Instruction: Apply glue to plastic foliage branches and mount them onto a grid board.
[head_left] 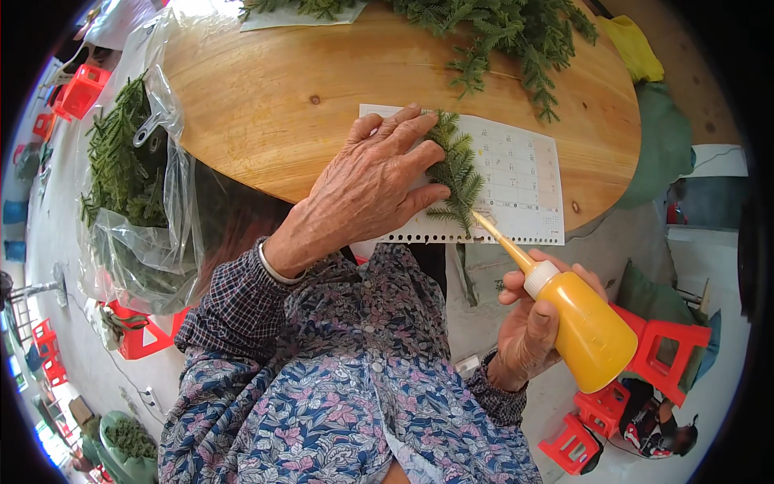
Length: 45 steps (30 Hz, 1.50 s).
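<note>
A green artificial-looking conifer sprig (459, 171) lies on a white calendar sheet (516, 153) with a punched lower edge, on the wooden table. My left hand (367, 173) rests over the sheet, its bent fingers and thumb holding the sprig down along its left side. In my right hand (528, 331) is a squeeze bottle (587, 331) with yellow contents, a white collar and a long yellow nozzle. It is tilted, its tip at the sprig's lower right edge; whether it touches cannot be made out. A bare stem (468, 274) hangs below the sheet's edge.
More green sprigs (500, 36) are piled at the table's far side, some on another sheet (302, 16). A clear plastic bag (145, 242) with greenery hangs at the left of the table (258, 105). Red stools (665, 355) stand at right; a person (657, 419) is at lower right.
</note>
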Each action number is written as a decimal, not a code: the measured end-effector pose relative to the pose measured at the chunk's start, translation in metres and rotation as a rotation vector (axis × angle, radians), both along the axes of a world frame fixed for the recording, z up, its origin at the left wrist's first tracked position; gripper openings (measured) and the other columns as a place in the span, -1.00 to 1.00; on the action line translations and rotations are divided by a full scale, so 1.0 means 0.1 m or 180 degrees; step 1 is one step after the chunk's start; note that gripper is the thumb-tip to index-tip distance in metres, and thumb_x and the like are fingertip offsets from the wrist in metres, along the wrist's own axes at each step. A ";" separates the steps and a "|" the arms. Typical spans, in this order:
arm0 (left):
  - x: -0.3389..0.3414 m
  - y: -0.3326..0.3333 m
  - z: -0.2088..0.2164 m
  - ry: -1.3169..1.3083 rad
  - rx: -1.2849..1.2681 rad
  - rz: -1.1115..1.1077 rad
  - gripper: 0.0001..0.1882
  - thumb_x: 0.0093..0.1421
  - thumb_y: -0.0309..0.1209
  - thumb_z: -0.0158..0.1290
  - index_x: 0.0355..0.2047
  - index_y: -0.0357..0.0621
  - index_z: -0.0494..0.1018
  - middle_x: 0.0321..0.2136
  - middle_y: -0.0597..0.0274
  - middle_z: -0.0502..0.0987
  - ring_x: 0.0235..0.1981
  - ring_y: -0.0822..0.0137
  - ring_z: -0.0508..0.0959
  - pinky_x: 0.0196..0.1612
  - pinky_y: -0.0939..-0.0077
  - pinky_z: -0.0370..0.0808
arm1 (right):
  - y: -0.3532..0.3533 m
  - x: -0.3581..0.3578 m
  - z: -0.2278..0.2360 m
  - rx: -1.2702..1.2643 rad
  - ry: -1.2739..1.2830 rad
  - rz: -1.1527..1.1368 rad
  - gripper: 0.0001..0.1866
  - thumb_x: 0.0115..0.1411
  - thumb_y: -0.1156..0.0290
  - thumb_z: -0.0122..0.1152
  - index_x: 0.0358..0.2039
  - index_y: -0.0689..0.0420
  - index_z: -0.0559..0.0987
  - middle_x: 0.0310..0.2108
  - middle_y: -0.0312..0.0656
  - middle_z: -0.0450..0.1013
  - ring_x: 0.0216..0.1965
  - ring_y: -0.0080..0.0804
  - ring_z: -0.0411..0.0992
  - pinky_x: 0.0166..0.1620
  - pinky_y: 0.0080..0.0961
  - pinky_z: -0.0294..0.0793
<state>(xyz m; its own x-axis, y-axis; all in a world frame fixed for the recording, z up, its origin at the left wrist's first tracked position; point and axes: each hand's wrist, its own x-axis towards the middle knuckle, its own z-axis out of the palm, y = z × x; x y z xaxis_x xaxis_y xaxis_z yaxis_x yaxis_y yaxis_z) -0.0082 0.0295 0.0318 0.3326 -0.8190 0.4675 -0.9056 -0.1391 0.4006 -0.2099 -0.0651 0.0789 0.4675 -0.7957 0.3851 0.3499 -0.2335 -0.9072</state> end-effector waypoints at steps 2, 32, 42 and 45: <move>0.00 0.00 -0.01 -0.0007 -0.0012 0.0021 -0.67 0.17 -0.14 0.11 -0.19 -0.09 0.44 0.16 0.17 0.33 0.23 0.15 0.29 0.17 0.21 0.17 | 0.00 -0.02 -0.01 0.0018 0.0019 -0.0026 -0.37 -0.01 0.33 0.42 0.01 0.13 0.28 -0.21 0.21 0.47 -0.50 -0.25 0.54 -0.54 -0.60 0.54; -0.04 -0.02 -0.01 0.0063 -0.0012 0.0006 -0.68 0.15 -0.17 0.14 -0.18 -0.07 0.45 0.17 0.20 0.34 0.24 0.16 0.28 0.20 0.20 0.15 | 0.03 -0.22 -0.05 -0.0021 0.0168 -0.0114 -0.34 0.01 0.22 0.40 0.03 0.11 0.25 -0.20 0.21 0.45 -0.52 -0.25 0.53 -0.57 -0.59 0.53; -0.05 -0.01 -0.01 0.0050 -0.0005 0.0025 -0.69 0.15 -0.18 0.15 -0.18 -0.07 0.45 0.17 0.21 0.35 0.24 0.17 0.28 0.20 0.20 0.14 | 0.05 -0.26 -0.06 -0.0050 0.0252 -0.0137 -0.32 0.01 0.18 0.40 0.04 0.09 0.24 -0.19 0.19 0.45 -0.53 -0.26 0.53 -0.57 -0.61 0.52; -0.04 -0.01 -0.02 0.0011 -0.0025 0.0009 -0.69 0.16 -0.16 0.12 -0.19 -0.08 0.44 0.14 0.18 0.35 0.23 0.15 0.29 0.19 0.20 0.15 | 0.06 -0.28 -0.06 -0.0040 0.0282 -0.0159 -0.32 0.01 0.16 0.39 0.04 0.09 0.23 -0.18 0.19 0.45 -0.53 -0.27 0.53 -0.57 -0.62 0.52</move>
<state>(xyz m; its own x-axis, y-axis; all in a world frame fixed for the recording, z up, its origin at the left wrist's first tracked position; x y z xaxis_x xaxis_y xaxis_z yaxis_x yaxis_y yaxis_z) -0.0125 0.0287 0.0299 0.3367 -0.8143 0.4728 -0.9038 -0.1386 0.4048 -0.2378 -0.0586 0.0730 0.4601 -0.8142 0.3542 0.2562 -0.2602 -0.9310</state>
